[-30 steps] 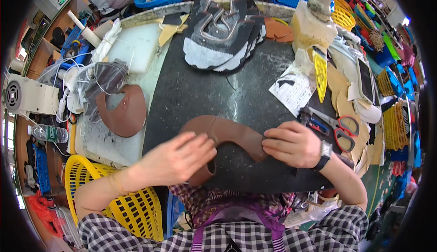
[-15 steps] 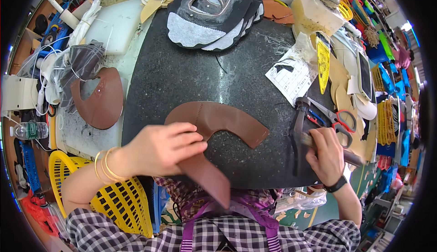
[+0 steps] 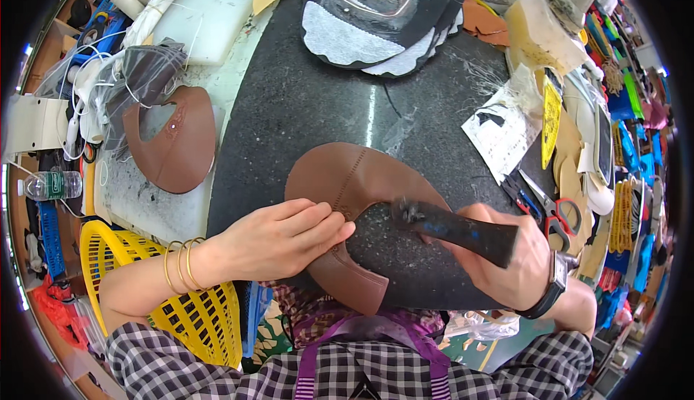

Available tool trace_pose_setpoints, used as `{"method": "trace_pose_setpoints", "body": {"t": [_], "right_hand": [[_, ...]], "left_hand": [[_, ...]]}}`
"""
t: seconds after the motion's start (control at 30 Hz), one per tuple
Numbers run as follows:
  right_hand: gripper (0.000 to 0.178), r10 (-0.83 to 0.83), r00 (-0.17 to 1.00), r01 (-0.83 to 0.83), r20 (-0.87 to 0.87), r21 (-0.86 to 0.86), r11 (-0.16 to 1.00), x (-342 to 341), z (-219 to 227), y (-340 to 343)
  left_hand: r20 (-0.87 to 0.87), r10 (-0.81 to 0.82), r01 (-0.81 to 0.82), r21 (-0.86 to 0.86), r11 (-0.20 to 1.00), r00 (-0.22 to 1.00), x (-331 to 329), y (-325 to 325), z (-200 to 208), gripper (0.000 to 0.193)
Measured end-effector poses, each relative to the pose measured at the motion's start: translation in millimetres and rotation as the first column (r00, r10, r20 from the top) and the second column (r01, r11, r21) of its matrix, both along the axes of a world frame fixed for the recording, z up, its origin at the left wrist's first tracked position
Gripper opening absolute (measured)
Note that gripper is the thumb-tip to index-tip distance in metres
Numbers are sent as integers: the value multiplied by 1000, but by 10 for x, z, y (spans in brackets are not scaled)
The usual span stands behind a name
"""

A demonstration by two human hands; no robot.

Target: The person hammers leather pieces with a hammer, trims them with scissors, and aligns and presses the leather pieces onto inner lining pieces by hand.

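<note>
A curved brown leather piece (image 3: 325, 169) with a stitched seam lies on the dark work slab (image 3: 267, 111). My left hand (image 3: 289, 237) is on its left side, with the fingers pressed together on the leather beside the seam. In my right hand (image 3: 506, 263) is a hammer (image 3: 463, 234), held just above the right part of the leather. Its long black head points left, while my fist hides most of the handle. A similar brown leather piece (image 3: 177, 147) rests at the left, partly on a white board.
Black and grey cut pieces (image 3: 376, 31) are stacked at the far side. Scissors (image 3: 560, 216), a yellow knife (image 3: 551, 122) and a paper sheet (image 3: 499, 136) lie at the right. A yellow basket (image 3: 195, 320) stands at the near left, and a bottle (image 3: 50, 185) lies further left.
My right hand has lifted the hammer off the slab's right side and brought it left over the leather. The leather's near end has swung down flatter under my left hand. The view has shifted.
</note>
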State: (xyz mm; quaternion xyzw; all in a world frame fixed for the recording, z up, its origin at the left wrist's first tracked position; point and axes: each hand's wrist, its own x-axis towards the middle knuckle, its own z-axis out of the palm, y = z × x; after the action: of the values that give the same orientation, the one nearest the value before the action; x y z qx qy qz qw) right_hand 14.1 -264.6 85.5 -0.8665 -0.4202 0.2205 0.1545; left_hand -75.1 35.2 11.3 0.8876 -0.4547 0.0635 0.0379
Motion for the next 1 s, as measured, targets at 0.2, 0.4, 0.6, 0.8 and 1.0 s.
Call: {"method": "trace_pose_setpoints", "body": {"t": [0.2, 0.4, 0.6, 0.8, 1.0], "right_hand": [[24, 43, 999, -44, 28, 45, 998, 121, 36, 219], [19, 67, 996, -71, 55, 78, 994, 104, 26, 367], [21, 138, 983, -149, 124, 86, 985, -19, 19, 399], [23, 266, 949, -279, 166, 59, 958, -204, 11, 417], [23, 261, 937, -300, 233, 153, 942, -188, 132, 427]], "left_hand": [[-34, 69, -73, -139, 988, 997, -57, -11, 13, 42], [-45, 48, -52, -104, 993, 998, -162, 13, 46, 33], [0, 70, -70, -93, 993, 998, -299, 2, 16, 37], [-136, 40, -64, -180, 982, 990, -315, 76, -11, 42], [-153, 41, -74, -214, 974, 987, -334, 143, -47, 43]]}}
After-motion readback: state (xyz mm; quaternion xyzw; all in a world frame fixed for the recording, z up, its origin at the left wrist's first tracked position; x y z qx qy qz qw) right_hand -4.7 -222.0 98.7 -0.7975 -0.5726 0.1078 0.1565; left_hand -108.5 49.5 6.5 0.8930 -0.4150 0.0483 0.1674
